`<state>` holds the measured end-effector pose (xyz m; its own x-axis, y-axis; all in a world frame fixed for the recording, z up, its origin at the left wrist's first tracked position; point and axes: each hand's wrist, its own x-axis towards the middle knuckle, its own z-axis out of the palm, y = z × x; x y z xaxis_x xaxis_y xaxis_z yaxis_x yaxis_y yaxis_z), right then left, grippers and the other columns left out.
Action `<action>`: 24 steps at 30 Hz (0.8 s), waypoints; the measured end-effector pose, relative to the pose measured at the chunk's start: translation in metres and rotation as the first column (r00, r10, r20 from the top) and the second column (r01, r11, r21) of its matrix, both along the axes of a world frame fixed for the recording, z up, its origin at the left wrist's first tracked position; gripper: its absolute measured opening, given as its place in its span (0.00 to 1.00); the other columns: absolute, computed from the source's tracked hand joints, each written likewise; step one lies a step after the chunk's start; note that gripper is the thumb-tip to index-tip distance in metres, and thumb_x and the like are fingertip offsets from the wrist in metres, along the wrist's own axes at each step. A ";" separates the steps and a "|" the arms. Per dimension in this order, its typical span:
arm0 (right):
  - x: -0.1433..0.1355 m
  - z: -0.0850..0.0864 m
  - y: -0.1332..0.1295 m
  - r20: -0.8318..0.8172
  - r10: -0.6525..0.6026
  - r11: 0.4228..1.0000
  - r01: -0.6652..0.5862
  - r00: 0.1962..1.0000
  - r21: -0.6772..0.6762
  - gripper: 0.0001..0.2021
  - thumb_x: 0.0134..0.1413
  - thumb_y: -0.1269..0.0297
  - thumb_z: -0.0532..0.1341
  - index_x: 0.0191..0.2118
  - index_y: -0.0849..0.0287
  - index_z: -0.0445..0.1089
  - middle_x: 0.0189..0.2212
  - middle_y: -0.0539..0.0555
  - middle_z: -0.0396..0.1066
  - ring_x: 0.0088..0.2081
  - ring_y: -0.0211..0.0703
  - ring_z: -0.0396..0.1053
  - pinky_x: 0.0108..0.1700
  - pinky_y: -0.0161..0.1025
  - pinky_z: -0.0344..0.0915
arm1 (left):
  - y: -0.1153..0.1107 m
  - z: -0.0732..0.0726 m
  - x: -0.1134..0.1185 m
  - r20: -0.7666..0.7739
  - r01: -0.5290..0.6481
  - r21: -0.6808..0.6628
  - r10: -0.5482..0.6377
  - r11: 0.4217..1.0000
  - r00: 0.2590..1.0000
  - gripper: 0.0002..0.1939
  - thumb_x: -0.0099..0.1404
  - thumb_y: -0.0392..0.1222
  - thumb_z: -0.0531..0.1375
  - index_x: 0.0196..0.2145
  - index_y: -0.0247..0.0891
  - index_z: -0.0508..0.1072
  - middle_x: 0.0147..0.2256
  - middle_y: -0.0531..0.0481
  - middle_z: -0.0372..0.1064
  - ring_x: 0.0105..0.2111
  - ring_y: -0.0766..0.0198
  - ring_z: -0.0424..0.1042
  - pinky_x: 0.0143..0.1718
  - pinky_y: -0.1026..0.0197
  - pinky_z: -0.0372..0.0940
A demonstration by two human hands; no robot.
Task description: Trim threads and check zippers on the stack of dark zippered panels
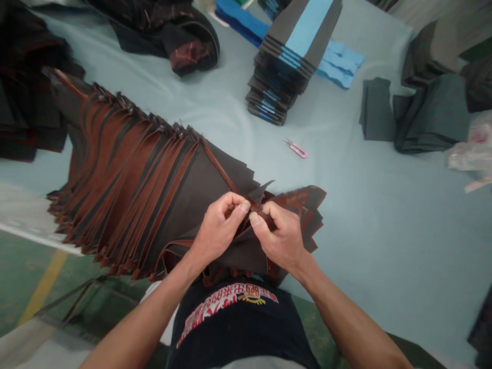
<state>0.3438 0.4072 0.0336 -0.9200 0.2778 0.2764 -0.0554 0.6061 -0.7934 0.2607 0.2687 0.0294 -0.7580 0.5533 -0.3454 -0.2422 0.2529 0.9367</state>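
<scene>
"Two hands appear in the head view; how are they set?"

"Both are narrow, thumbs pressed against fingers, tips close together. The left hand (223, 225) and the right hand (283, 233) pinch a brown edging strip (219, 166) between them, just in front of the wearer's dark printed garment (246, 328)."

"And the strip's position?"

"It slants from upper left down to the fingertips, above the near side of the worktop (384, 220). To its left, overlapping brown-and-dark panels (119, 174) form a long fanned row, their lower ends reaching past the near edge. Pointed brown-patterned layers (312, 205) show beyond the right hand."

"Which items lie farther off?"

"Pink-handled snips (295, 148), near a stack of grey pieces with a light-blue band (292, 56). Light-blue cloth (340, 64) shows from beside that stack. At right are folded dark-green pieces (434, 115), with clear plastic (474, 146) near them. A dark bundle (169, 33) lies at upper left, well apart from the hands."

"Any detail unresolved?"

"The fingertips hide the exact pinch; whether the strip is folded there cannot be told."
</scene>
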 end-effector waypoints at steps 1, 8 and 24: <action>0.000 0.000 0.000 0.001 0.012 1.000 -0.012 1.000 0.005 0.17 0.64 0.70 0.58 0.27 0.53 0.52 0.20 0.42 0.52 0.21 0.32 0.51 0.26 0.34 0.51 | -0.002 0.000 0.000 -0.017 0.003 -0.017 -0.003 1.000 1.000 0.13 0.68 0.49 0.60 0.31 0.37 0.72 0.27 0.55 0.68 0.28 0.66 0.65 0.31 0.63 0.61; -0.002 -0.009 -0.002 -0.086 0.001 0.997 0.006 0.996 0.077 0.18 0.69 0.74 0.52 0.26 0.53 0.53 0.21 0.44 0.54 0.22 0.34 0.55 0.27 0.37 0.52 | -0.008 -0.002 -0.004 -0.108 0.015 -0.121 -0.028 0.993 0.994 0.13 0.71 0.49 0.58 0.32 0.39 0.72 0.28 0.54 0.69 0.28 0.65 0.67 0.32 0.62 0.63; -0.001 -0.074 -0.002 0.118 -0.187 0.980 0.193 0.975 -0.039 0.20 0.73 0.64 0.50 0.25 0.53 0.55 0.18 0.43 0.54 0.19 0.34 0.56 0.27 0.37 0.52 | -0.032 -0.062 -0.104 -0.799 -0.445 -0.539 -0.266 0.715 0.540 0.17 0.73 0.43 0.59 0.55 0.31 0.74 0.53 0.32 0.74 0.54 0.41 0.74 0.56 0.44 0.70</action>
